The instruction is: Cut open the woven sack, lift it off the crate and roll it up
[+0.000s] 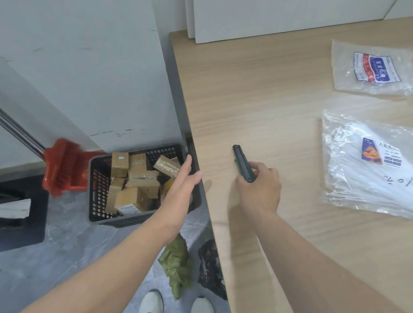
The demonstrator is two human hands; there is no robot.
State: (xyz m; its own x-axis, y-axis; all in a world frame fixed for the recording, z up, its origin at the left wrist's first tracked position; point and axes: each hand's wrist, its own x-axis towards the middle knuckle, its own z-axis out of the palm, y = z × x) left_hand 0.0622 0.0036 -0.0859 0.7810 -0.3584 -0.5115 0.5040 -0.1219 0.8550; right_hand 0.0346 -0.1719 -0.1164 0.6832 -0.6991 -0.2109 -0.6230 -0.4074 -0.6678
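Nearest the viewer, a pair of white shoes [176, 311] stands on the grey floor beside the table [269, 107], and just past them a crumpled green woven sack [176, 262] lies on the floor against the table's edge, with a black plastic bag [210, 269] partly tucked under that edge. Farther on, the left hand [180, 186] hovers flat with fingers spread and empty over the near right corner of a black plastic crate [100, 188], which sits on the floor touching the table's side and is full of taped cardboard parcels [134, 179]. The right hand [259, 185] is closed around the end of a dark utility knife [241, 162] lying on the table near its edge. Left of the crate leans a red broom [63, 166]. Beyond the knife, well apart, two clear packets of white cable ties [375, 169] rest on the table.
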